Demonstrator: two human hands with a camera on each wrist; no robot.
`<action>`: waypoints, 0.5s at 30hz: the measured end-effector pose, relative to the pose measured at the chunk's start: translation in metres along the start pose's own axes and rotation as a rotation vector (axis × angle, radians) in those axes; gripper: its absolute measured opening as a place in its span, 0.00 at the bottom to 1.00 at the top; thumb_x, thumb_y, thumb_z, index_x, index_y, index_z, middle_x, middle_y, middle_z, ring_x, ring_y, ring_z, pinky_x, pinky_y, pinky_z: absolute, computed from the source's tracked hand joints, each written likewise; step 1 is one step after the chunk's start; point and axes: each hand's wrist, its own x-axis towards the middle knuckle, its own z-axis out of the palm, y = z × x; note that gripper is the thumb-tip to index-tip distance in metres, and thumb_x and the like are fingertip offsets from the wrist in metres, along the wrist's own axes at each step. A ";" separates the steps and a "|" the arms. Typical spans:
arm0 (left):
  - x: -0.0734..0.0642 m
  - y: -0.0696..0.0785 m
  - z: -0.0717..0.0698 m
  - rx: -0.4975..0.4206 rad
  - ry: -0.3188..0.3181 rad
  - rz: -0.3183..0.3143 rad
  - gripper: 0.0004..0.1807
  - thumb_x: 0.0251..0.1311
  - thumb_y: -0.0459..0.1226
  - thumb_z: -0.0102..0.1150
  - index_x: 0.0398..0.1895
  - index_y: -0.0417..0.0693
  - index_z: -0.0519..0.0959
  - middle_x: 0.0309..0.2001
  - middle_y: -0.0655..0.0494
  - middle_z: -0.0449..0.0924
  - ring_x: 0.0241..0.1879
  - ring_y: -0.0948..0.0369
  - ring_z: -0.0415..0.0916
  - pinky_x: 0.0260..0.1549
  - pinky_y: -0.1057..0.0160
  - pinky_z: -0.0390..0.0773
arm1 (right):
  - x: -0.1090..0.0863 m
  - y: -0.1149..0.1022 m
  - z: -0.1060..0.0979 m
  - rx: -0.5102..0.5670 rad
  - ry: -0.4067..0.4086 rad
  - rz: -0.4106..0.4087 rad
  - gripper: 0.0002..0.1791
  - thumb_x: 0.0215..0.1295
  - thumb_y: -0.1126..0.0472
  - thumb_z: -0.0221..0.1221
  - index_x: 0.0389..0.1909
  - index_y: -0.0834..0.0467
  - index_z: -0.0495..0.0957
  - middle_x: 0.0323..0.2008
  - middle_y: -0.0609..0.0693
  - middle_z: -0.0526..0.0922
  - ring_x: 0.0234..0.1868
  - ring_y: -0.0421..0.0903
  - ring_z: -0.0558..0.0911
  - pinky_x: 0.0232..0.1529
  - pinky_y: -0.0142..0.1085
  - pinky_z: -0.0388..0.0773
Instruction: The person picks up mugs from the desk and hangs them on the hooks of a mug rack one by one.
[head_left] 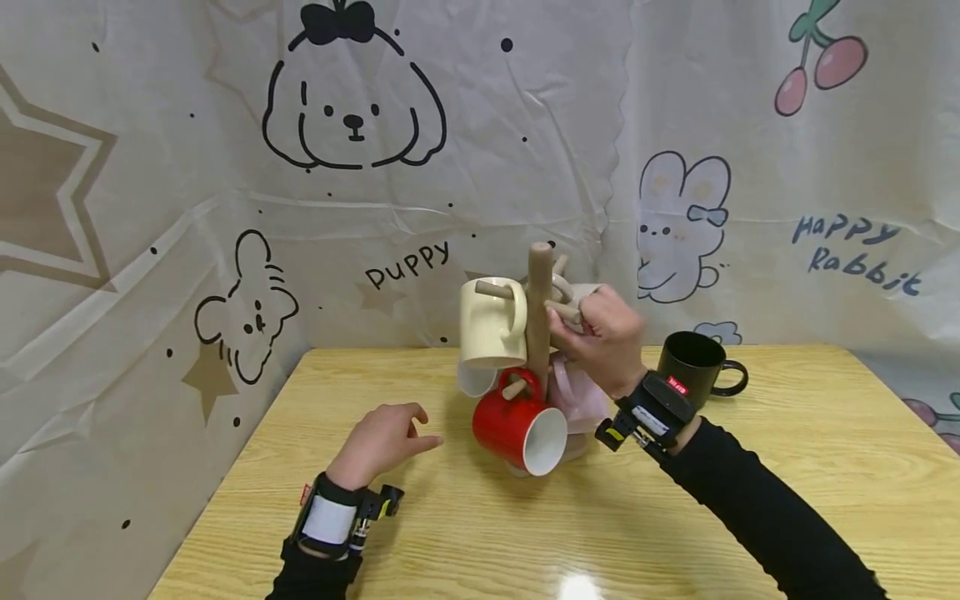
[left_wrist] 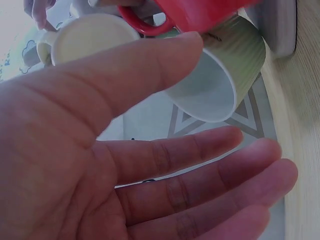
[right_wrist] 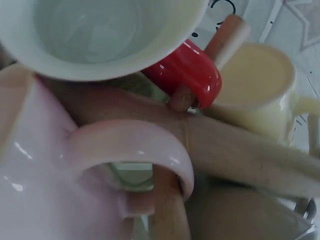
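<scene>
A wooden mug tree (head_left: 538,333) stands on the table with mugs on its pegs. Beside its top, my right hand (head_left: 606,346) pinches an upper peg (head_left: 562,312) between thumb and curled fingers. Partly hidden behind that hand is a pale mug (head_left: 588,290). A cream mug (head_left: 480,325) hangs at upper left, a red mug (head_left: 502,421) low in front, and a pink mug (right_wrist: 45,165) low on the right. In the left wrist view, a ribbed green mug (left_wrist: 242,55) shows under the red one. My left hand (head_left: 378,446) is held apart, left of the tree, fingers relaxed around nothing.
A black mug (head_left: 690,367) stands upright on the wooden table (head_left: 810,467), behind my right wrist, its handle to the right. A printed cloth (head_left: 510,183) hangs behind the table and along its left side.
</scene>
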 end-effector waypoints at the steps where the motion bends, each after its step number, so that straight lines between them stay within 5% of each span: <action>1: 0.000 0.000 0.000 0.002 0.001 -0.001 0.19 0.51 0.47 0.64 0.39 0.42 0.79 0.23 0.56 0.77 0.20 0.63 0.69 0.21 0.67 0.68 | 0.000 -0.002 0.002 -0.012 0.005 -0.001 0.23 0.52 0.59 0.59 0.08 0.59 0.59 0.11 0.51 0.63 0.18 0.45 0.64 0.19 0.34 0.58; 15: 0.000 0.002 0.000 0.003 0.006 0.003 0.19 0.51 0.47 0.64 0.39 0.43 0.79 0.21 0.57 0.76 0.19 0.64 0.69 0.19 0.67 0.67 | 0.005 -0.013 0.018 -0.078 -0.038 -0.025 0.16 0.48 0.70 0.57 0.09 0.59 0.62 0.11 0.51 0.68 0.17 0.46 0.66 0.20 0.35 0.63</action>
